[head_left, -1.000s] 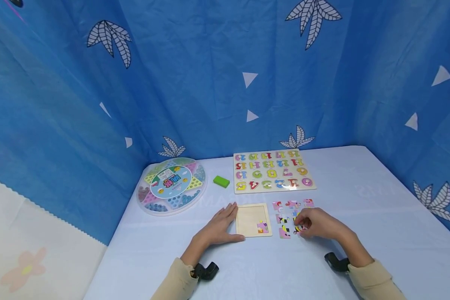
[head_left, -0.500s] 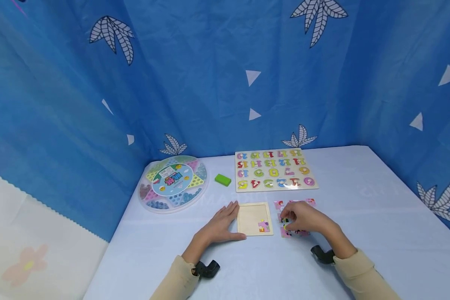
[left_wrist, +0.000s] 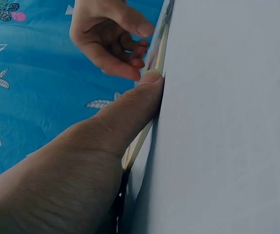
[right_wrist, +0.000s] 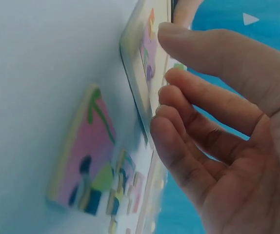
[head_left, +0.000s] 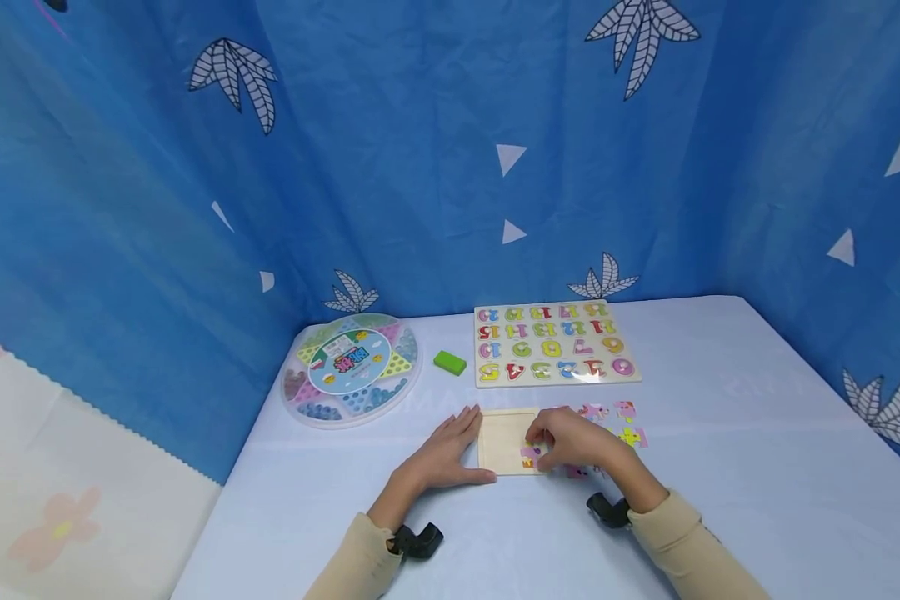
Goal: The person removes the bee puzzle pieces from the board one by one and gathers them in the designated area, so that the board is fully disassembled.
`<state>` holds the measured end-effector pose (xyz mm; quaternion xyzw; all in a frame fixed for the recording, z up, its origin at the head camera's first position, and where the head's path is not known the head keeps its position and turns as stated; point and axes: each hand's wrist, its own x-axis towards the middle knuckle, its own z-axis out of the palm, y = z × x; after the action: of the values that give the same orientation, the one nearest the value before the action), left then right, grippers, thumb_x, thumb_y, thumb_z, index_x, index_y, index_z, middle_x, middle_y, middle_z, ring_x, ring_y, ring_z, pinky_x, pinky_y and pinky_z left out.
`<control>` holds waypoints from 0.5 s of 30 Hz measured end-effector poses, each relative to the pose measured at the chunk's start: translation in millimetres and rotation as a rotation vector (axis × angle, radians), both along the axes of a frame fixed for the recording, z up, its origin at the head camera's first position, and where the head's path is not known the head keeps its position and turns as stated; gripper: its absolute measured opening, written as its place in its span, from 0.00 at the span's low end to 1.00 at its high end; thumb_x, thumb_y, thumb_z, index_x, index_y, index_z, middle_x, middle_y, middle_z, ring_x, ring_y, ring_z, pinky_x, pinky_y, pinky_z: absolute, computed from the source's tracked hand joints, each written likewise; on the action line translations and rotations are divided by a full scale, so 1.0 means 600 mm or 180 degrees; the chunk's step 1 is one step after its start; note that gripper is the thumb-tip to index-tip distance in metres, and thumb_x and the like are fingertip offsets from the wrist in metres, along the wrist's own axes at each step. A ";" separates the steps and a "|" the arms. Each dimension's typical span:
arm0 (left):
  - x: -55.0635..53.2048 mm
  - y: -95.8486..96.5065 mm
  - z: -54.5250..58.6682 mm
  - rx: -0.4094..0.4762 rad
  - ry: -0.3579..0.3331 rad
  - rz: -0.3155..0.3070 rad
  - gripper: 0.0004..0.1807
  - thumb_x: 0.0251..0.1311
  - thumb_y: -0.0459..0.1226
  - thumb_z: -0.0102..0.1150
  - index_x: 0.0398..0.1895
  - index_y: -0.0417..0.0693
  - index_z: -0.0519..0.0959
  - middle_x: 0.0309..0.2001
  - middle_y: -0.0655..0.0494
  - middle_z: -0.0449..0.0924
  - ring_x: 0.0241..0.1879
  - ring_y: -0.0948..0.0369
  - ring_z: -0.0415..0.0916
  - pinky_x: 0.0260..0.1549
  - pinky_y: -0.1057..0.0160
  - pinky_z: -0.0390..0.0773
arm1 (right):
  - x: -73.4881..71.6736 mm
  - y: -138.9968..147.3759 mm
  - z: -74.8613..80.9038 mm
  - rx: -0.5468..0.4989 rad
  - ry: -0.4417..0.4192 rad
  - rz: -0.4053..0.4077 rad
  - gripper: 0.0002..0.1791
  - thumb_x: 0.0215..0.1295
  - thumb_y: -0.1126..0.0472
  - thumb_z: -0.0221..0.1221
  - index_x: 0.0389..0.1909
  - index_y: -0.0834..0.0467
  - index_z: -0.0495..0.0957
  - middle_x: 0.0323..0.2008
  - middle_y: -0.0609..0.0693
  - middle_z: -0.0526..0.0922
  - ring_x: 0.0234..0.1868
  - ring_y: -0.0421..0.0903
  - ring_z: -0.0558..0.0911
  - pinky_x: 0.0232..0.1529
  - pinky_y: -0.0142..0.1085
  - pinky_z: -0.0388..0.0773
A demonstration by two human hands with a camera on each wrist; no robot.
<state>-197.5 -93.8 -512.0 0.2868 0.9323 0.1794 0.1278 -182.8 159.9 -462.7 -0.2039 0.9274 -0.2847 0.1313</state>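
Observation:
A shallow square wooden puzzle tray [head_left: 501,442] lies on the white cloth, with a pink jigsaw piece [head_left: 530,457] in its near right corner. My left hand [head_left: 441,454] rests along its left side, fingers straight; the left thumb [left_wrist: 140,97] presses the near edge. Over the right rim is my right hand [head_left: 573,437], fingers bent, with a gap between thumb and fingertips and nothing visible in it. Just right of the tray lie several loose jigsaw pieces, among them a yellow one [head_left: 632,437] and a pink one [right_wrist: 84,161]. The hand hides some of them.
A wooden number board [head_left: 555,343] lies behind the tray. To its left are a green block [head_left: 450,362] and a round board-game case [head_left: 351,367]. A blue curtain [head_left: 420,167] hangs at the table's back and sides.
My right hand has moved left from the right-hand loose pieces, across the left ones, to the tray's right rim, uncovering a yellow piece. My left hand stays at the tray.

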 end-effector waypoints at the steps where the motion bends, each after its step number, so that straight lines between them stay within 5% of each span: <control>1: 0.000 0.000 0.000 0.0003 -0.0007 0.0005 0.60 0.51 0.69 0.57 0.78 0.48 0.46 0.80 0.56 0.40 0.79 0.58 0.38 0.77 0.53 0.46 | 0.000 -0.002 -0.001 -0.0002 -0.0015 -0.0003 0.16 0.45 0.64 0.75 0.37 0.58 0.84 0.30 0.44 0.79 0.31 0.41 0.73 0.32 0.30 0.74; 15: 0.001 0.001 0.003 -0.0015 -0.0071 0.0070 0.59 0.51 0.69 0.58 0.78 0.50 0.46 0.80 0.58 0.40 0.79 0.60 0.37 0.78 0.54 0.45 | 0.009 -0.016 -0.002 0.0112 -0.0031 -0.0246 0.17 0.43 0.64 0.76 0.36 0.57 0.84 0.29 0.46 0.77 0.31 0.42 0.71 0.34 0.32 0.74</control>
<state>-197.0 -93.1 -510.0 0.2743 0.9343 0.1818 0.1369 -177.6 150.3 -463.7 -0.1642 0.9388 -0.2742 0.1283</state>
